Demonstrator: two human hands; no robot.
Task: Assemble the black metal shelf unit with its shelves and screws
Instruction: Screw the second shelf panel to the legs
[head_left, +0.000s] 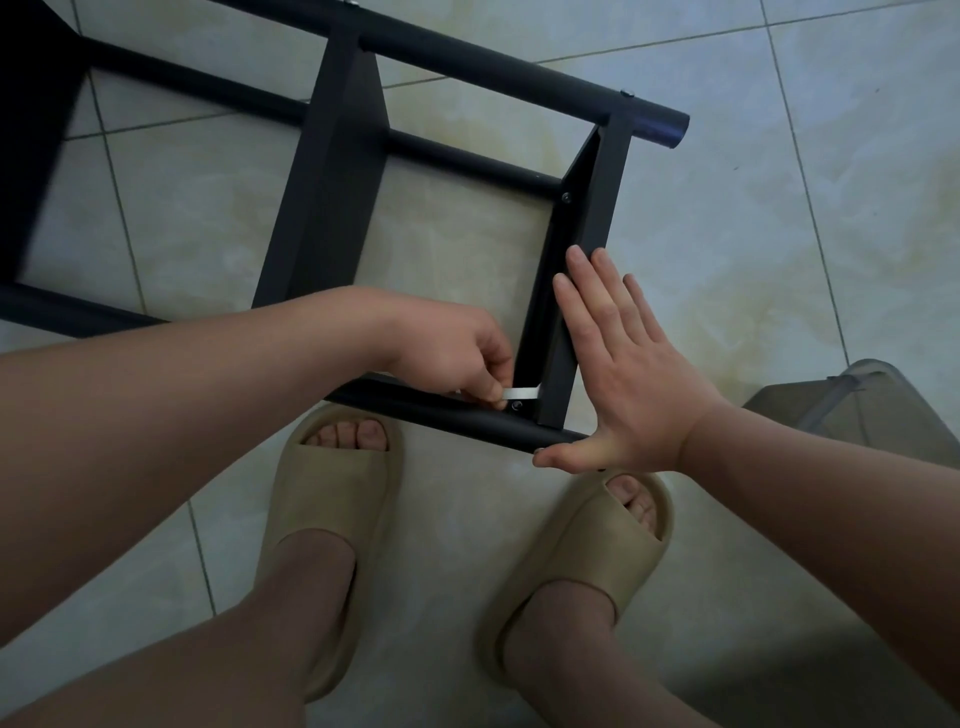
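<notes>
Unit (467, 57) lies on its side on the tiled floor (779, 208), running from the far left to right of centre. Black tubes run along it, with flat shelves across.

Left: one shelf is cut off by the edge and blurred. Mid shelf (332, 171) stands on edge between the far and near tubes.

Left hand (447, 348) reaches in over the near tube (452, 415). Its fingers are curled, and thumb and fingertips pinch a flat silver tool (522, 392). The tool's free end points at the end shelf (597, 208). A screw (517, 406) sits in the tube just below the tool; I cannot tell whether they touch.

Right hand (623, 374) is spread wide and flat. Its straight fingers press on the end shelf's outer face, and the thumb lies along the near tube's end.

Two more screw heads show at the end shelf's far corner.

Below, both feet in tan slippers (332, 499) stand on the floor just beside the near tube. Far right: a grey bin (883, 405), apart from the unit.
</notes>
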